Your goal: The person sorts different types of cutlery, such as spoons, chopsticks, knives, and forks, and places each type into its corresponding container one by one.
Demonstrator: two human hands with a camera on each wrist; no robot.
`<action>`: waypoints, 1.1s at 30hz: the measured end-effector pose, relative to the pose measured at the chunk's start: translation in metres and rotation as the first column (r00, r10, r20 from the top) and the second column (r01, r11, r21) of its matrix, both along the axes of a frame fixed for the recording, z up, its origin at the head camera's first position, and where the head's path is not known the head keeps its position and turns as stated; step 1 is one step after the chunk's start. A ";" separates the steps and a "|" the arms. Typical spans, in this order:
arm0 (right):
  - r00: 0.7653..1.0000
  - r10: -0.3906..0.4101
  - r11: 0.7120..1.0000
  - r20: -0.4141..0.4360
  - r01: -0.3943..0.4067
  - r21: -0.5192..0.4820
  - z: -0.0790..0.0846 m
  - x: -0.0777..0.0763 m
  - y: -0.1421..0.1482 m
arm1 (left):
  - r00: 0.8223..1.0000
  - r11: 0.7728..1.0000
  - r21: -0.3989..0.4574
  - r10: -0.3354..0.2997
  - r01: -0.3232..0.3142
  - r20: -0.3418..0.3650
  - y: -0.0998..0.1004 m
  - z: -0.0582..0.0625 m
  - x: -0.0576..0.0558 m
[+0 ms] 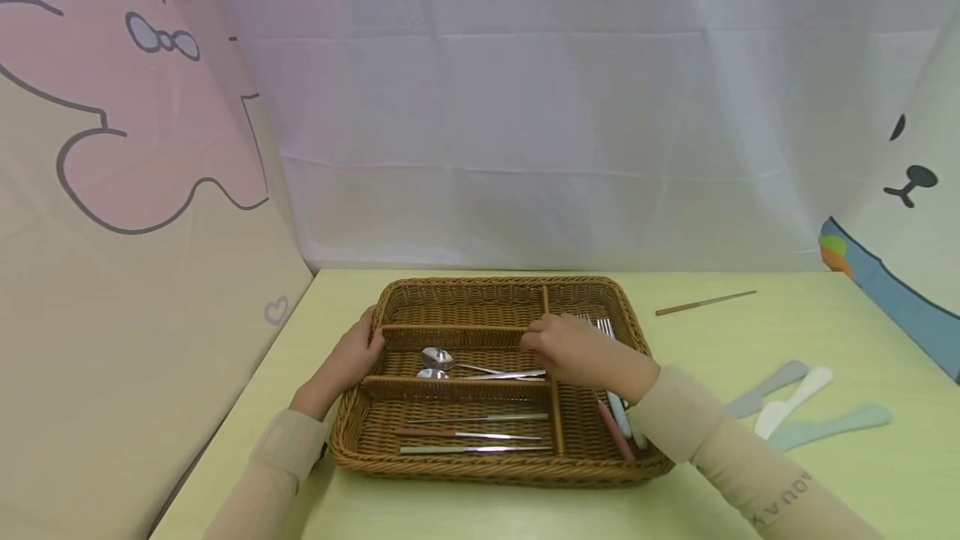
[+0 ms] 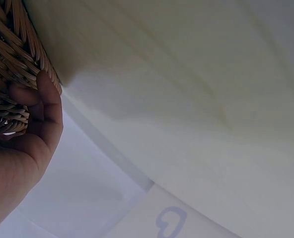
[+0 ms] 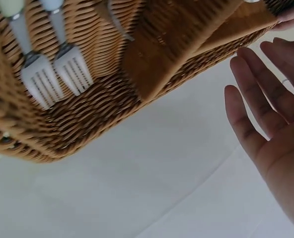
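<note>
A brown wicker cutlery basket [image 1: 491, 471] with wooden dividers sits on the table. At its left side my left hand [image 1: 347, 367] grips the rim; the left wrist view shows fingers bent against the woven wall [image 2: 23, 54]. My right hand [image 1: 588, 354] hovers over the divider by the right compartment, and the right wrist view shows its fingers [image 3: 260, 94] loosely extended, holding nothing. Two spoons [image 1: 437, 357] lie in the middle compartment. Several chopsticks [image 1: 480, 434] lie in the front one. Forks [image 3: 72, 64] and a pink handle [image 1: 615, 432] rest in the right compartment, partly hidden by my arm.
Grey, white and mint butter knives [image 1: 832, 427] lie on the table right of the basket. A single brown-handled chopstick [image 1: 705, 303] lies at the back right. Cloth walls [image 1: 480, 148] stand behind the table [image 1: 420, 515] and along both sides.
</note>
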State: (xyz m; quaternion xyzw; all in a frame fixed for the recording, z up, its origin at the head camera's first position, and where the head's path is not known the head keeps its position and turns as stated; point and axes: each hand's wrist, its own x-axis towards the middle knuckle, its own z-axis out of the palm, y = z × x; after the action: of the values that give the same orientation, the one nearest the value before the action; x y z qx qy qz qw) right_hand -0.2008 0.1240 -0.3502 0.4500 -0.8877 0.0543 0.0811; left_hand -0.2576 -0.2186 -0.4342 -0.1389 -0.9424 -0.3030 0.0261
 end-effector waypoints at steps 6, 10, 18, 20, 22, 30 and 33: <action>0.997 -0.065 0.997 -0.047 0.063 -0.050 -0.004 -0.013 0.020 | 1.000 1.000 0.003 -0.008 0.008 0.004 0.000 0.000 -0.001; 0.990 -0.111 0.992 -0.091 0.105 -0.074 -0.006 -0.023 0.035 | 1.000 1.000 0.002 -0.012 0.012 -0.005 0.000 0.000 -0.001; 0.967 -0.221 0.967 -0.123 0.201 -0.157 -0.013 -0.037 0.065 | 1.000 1.000 -0.002 -0.007 0.007 -0.007 0.000 0.001 -0.001; 0.961 -0.253 0.957 -0.112 0.232 -0.172 -0.014 -0.040 0.072 | 1.000 1.000 -0.001 -0.005 0.005 -0.002 0.000 0.001 -0.001; 0.951 -0.288 0.948 -0.109 0.267 -0.175 -0.016 -0.043 0.080 | 1.000 1.000 0.000 -0.005 0.005 0.000 0.000 0.001 -0.001; 0.907 -0.412 0.903 -0.082 0.395 -0.169 -0.024 -0.050 0.110 | 1.000 1.000 0.001 0.001 -0.001 0.015 0.000 0.002 0.001; 0.892 -0.448 0.885 -0.057 0.433 -0.169 -0.029 -0.051 0.121 | 1.000 1.000 0.003 0.004 -0.005 0.028 0.000 0.001 0.001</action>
State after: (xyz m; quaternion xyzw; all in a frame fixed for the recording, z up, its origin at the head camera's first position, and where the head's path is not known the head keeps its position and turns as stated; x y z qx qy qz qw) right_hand -0.2517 0.2454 -0.3788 0.2312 -0.9550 0.0804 0.1673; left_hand -0.2567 -0.2182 -0.4329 -0.1325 -0.9426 -0.3062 0.0138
